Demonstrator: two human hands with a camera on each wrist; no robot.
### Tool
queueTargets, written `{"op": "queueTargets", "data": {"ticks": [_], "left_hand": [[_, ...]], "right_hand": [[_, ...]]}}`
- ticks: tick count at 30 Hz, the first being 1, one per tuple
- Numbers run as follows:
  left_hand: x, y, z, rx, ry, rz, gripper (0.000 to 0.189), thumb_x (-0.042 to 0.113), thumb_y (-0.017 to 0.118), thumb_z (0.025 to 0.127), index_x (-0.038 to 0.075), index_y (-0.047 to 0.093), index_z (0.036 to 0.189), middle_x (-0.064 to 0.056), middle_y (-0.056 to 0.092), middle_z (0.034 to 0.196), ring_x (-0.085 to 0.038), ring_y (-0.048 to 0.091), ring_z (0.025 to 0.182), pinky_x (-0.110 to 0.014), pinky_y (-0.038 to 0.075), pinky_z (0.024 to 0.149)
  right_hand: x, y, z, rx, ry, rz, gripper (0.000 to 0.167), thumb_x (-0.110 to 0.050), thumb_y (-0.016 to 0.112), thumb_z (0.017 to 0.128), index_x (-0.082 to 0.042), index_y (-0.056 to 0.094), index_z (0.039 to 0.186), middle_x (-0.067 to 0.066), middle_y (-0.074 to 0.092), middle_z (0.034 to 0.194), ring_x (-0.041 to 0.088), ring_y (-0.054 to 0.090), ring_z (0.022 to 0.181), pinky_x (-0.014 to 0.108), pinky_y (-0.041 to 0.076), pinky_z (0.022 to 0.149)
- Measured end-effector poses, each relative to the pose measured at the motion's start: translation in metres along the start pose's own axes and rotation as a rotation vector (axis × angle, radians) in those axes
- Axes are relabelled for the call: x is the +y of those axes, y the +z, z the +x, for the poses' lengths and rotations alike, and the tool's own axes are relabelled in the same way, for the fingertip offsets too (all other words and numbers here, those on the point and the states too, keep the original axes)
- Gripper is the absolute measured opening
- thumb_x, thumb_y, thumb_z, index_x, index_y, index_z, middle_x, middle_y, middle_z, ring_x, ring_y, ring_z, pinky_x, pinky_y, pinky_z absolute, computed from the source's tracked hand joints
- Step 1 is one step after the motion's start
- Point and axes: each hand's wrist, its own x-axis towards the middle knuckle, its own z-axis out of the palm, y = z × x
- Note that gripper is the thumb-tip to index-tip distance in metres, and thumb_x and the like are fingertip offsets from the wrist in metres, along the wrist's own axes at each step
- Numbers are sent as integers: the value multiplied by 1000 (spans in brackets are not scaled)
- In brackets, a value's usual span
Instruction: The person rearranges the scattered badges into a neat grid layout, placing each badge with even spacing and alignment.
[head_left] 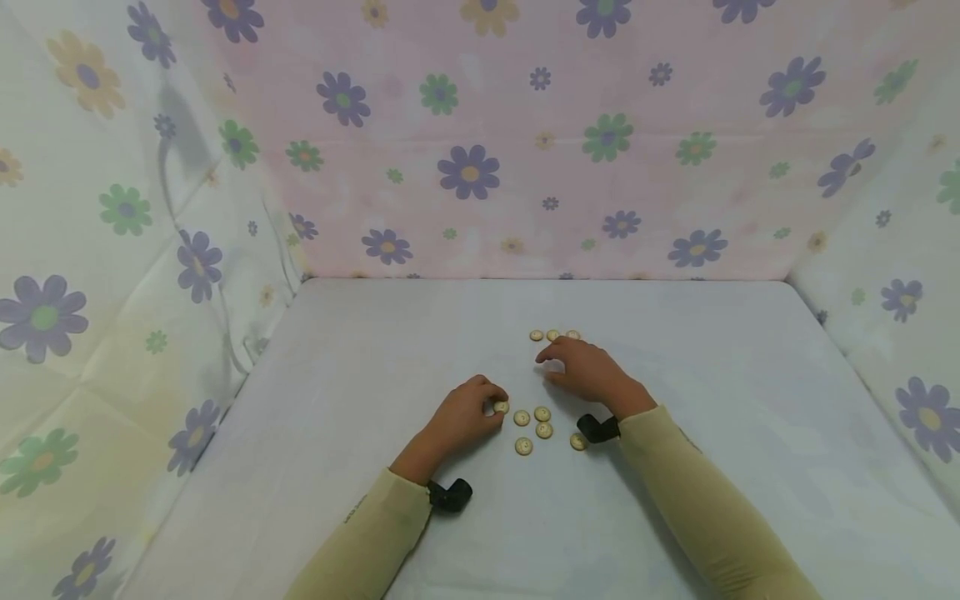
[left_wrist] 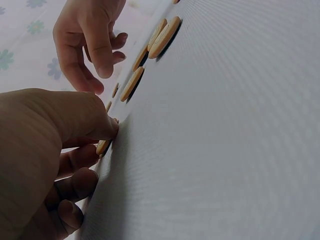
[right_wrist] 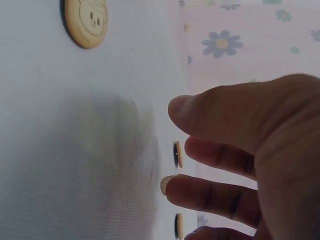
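Note:
My left hand pinches a small round tan disc between thumb and fingers, close against the white table. In the left wrist view, the thumb lies over part of this disc. My right hand hovers over the table with thumb and fingers apart and nothing between them. Beyond its fingertips lies a row of three discs, the rightmost partly covered by the hand. Seen from the right wrist, one nearby disc bears a cartoon face.
Several more discs lie loosely grouped between the two hands. Another disc sits beside the black camera on my right wrist. Flowered cloth hangs behind the table and along both sides.

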Motion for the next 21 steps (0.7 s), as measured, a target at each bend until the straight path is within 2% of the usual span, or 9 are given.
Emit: {"op": "queueTargets", "data": {"ticks": [6,16,21], "left_hand": [[0,-1,0,0,2,-13,21,18,68,87,14,71,107,1,60,100,-11,55,84,-30,47,77],[-2,0,2,4,4,-5,21,19,68,87,14,71,107,1,60,99,-11,54,83,-30,47,77],[-3,2,1,4,3,-8,21,19,68,87,14,71,107,1,60,99,-10,54,83,-29,47,76]], "right_hand": [[-4,1,-7,-11,3,2,27,-25,64,92,-21,69,118,2,63,125,25,59,118,46,46,99],[-8,2,-21,-28,-48,5,26,-25,67,91,-22,68,117,-3,64,121,19,62,109,41,49,92],[-12,3,-25,-59,-57,17,26,-23,68,90,-24,69,116,-5,64,117,13,62,96,38,50,87]]}}
